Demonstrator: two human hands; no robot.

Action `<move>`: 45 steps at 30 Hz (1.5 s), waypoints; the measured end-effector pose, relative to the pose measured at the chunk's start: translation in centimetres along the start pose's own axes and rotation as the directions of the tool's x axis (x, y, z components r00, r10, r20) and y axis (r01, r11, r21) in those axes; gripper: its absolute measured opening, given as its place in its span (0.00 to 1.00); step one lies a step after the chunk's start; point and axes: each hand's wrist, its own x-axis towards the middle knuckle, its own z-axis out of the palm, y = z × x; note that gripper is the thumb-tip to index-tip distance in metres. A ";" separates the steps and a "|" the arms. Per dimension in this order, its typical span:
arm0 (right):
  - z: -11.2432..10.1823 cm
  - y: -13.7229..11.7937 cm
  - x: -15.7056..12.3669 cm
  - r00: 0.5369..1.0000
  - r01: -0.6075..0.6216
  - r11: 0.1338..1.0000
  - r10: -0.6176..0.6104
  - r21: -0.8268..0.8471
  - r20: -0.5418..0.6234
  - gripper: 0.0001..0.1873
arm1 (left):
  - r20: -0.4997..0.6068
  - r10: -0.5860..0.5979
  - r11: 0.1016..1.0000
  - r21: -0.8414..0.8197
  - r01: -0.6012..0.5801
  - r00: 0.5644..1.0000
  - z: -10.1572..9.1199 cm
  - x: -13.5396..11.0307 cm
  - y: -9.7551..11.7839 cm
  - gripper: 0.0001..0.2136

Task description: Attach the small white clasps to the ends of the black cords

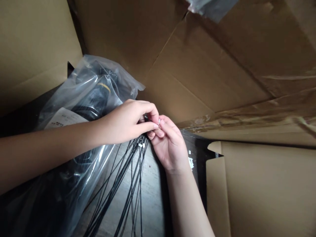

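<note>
My left hand (125, 121) reaches in from the left, thumb and fingers pinched close to a thin black wire. My right hand (170, 144) comes up from below with its palm turned upward. Between its thumb and fingers it pinches a tiny white connector (159, 121). The fingertips of both hands meet there and partly hide the wire's end. Below my hands hangs a loose bunch of thin black wires (125, 184), several of them running down toward the front edge. Two small white connectors (141, 145) show on wires just under my fingers.
A clear plastic bag (84, 85) holding bundled black wires lies at the left, with a white label (66, 117). Small white pieces (191, 162) lie on the dark surface right of my wrist. Cardboard (192, 65) stands behind, and a cardboard flap (266, 191) is at the right.
</note>
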 end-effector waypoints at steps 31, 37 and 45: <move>0.0 0.3 -0.1 0.997 0.071 0.984 -0.071 -0.163 0.008 0.03 | -0.083 -0.081 0.997 -0.020 0.080 0.993 -0.1 -0.1 0.0 0.01; 0.1 0.2 -0.2 0.997 0.073 0.987 -0.072 -0.145 0.011 0.05 | -0.040 -0.114 0.987 -0.121 0.109 0.993 0.0 -0.1 -0.1 0.03; 0.0 0.4 -0.1 0.998 0.067 0.984 -0.067 -0.165 0.008 0.06 | -0.018 -0.111 0.981 -0.161 0.107 0.994 0.0 -0.1 0.0 0.03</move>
